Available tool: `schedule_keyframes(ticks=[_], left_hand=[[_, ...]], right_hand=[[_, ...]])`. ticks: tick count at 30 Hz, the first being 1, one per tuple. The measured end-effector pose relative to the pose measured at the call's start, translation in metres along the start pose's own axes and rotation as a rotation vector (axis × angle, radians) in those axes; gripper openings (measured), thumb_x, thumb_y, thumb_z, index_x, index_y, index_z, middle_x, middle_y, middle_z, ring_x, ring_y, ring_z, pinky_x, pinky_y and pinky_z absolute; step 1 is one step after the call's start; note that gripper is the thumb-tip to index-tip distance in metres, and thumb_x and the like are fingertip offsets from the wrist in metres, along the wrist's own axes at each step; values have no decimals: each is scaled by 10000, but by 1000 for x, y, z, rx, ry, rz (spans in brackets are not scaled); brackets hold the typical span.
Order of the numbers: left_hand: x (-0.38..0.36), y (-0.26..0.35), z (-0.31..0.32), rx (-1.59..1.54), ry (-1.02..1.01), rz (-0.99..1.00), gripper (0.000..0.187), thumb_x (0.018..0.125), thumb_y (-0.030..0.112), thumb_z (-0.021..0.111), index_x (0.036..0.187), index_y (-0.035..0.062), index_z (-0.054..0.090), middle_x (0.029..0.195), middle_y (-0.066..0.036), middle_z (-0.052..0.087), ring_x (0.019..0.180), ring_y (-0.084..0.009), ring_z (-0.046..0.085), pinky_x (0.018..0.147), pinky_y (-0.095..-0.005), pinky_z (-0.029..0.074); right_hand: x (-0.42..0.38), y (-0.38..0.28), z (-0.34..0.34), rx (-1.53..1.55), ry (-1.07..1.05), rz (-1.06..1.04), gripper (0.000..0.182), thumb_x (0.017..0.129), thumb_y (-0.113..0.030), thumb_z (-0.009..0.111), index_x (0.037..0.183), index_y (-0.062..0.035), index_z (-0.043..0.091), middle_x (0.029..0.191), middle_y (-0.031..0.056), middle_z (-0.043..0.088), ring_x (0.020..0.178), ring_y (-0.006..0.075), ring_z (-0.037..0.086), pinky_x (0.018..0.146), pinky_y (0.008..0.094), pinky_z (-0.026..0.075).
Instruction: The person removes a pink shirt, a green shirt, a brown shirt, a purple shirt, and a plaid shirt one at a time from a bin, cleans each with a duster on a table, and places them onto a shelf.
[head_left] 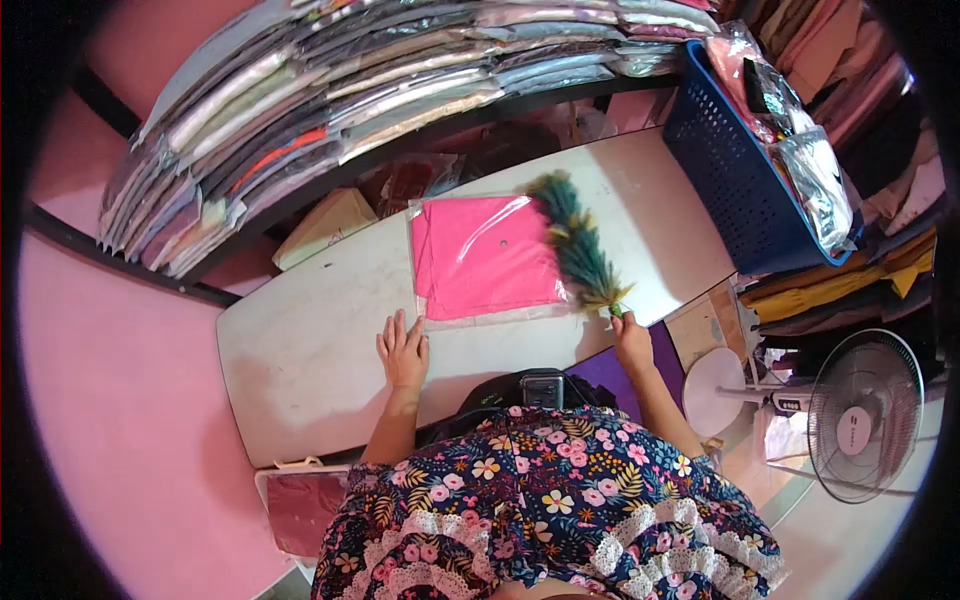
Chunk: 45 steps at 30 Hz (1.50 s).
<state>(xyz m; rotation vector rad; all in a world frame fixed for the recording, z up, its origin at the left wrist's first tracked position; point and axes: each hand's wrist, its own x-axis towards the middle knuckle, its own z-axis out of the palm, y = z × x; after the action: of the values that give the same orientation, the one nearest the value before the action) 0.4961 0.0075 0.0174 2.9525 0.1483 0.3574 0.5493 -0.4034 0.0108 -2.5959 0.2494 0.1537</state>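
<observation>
White table (300, 370) across centre of frame, tilted, long edge running lower left to upper right. Shelf of bagged folded garments (330, 90) filling upper left and top, stacked in rows, just above the table's far edge. Blue plastic basket (725, 190) at upper right, standing at the table's right end, stuffed with plastic-wrapped packs. Standing fan (865, 415) at lower right, well apart from the table. Floral dress (540, 510) at bottom centre.

Pink folded garment in clear plastic bag (485, 255) lying flat on the table, centre of frame, slightly up. Green feather duster (580, 245) laid across the bag's right edge, feathers touching the plastic, handle end pointing down right. Dark phone-like device (541, 387) just below the table's near edge, centre; hard to tell exactly what, partly hidden.

Left hand (403, 350) flat on the table, fingers spread wide, fingertips touching the bag's lower left corner, holding nothing. Right hand (632, 340) right of centre, closed narrow around the duster's handle near the table's near edge; grip itself small and partly blurred, probably a full fist.
</observation>
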Motion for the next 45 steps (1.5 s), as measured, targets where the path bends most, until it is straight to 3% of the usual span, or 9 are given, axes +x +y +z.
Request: schedule_keyframes(ticks=[8, 10, 14, 20, 25, 28, 33, 36, 45], left_hand=[[-3, 44, -14, -210, -317, 227, 317, 808, 258, 591, 1098, 140, 640, 1184, -15, 603, 1264, -229, 384, 1054, -536, 171], [3, 56, -13, -424, -500, 748, 247, 818, 187, 581, 1033, 99, 666, 1139, -58, 624, 1203, -214, 456, 1036, -481, 256], [34, 70, -31, -666, -678, 649, 263, 830, 91, 547, 1077, 68, 636, 1111, -104, 627, 1168, -238, 490, 1002, -403, 340], [113, 13, -3, -446, 41, 119, 418, 839, 53, 507, 1257, 41, 495, 1307, -161, 478, 1213, -312, 437, 1042, -388, 312], [135, -3, 9, -49, -207, 158, 479, 844, 181, 538, 1298, 53, 455, 1337, -160, 448, 1262, -304, 388, 1052, -393, 303], [118, 12, 3, -6, -201, 169, 466, 845, 220, 537, 1273, 47, 480, 1302, -180, 477, 1207, -312, 449, 1013, -394, 355], [57, 44, -45, 61, -695, -7, 345, 826, 231, 575, 1098, 21, 606, 1085, -167, 613, 986, -337, 586, 865, -412, 458], [23, 33, -50, -397, -360, 112, 259, 822, 171, 585, 1034, 33, 641, 1011, -155, 639, 917, -339, 609, 828, -393, 476], [45, 43, -31, -465, -25, 286, 352, 823, 102, 576, 1172, 56, 568, 1252, -156, 523, 1172, -319, 476, 997, -403, 366]], right_hand=[[-33, -40, -12, -34, -320, -183, 313, 892, -365, 478, 1017, -80, 503, 782, 265, 610, 764, 456, 586, 667, 548, 445], [-27, -31, 2, 35, -182, -111, 282, 891, -333, 491, 999, -73, 512, 748, 255, 605, 734, 451, 584, 645, 538, 446], [-7, -21, 25, 210, -47, -23, 283, 893, -320, 486, 1035, -76, 503, 756, 271, 601, 741, 459, 581, 652, 547, 439], [-29, -52, -3, -15, -337, -308, 295, 902, -353, 460, 1050, -103, 515, 749, 250, 612, 728, 439, 595, 661, 528, 465], [-6, -38, 24, 160, -93, -16, 303, 900, -324, 482, 1038, -58, 524, 756, 271, 604, 740, 441, 593, 661, 530, 456], [-12, -44, 22, 225, -163, -181, 326, 894, -340, 488, 1073, -70, 529, 757, 263, 604, 738, 436, 593, 667, 517, 459], [-11, -50, -9, -38, -460, -465, 327, 882, -397, 477, 1065, -134, 544, 753, 220, 621, 721, 413, 605, 640, 508, 473], [-2, -50, -4, 10, -206, -207, 330, 882, -383, 472, 1061, -117, 549, 752, 223, 620, 724, 405, 609, 652, 506, 479], [7, -68, 7, -124, -341, -445, 349, 886, -391, 469, 1079, -107, 535, 749, 213, 629, 708, 399, 613, 645, 522, 475]])
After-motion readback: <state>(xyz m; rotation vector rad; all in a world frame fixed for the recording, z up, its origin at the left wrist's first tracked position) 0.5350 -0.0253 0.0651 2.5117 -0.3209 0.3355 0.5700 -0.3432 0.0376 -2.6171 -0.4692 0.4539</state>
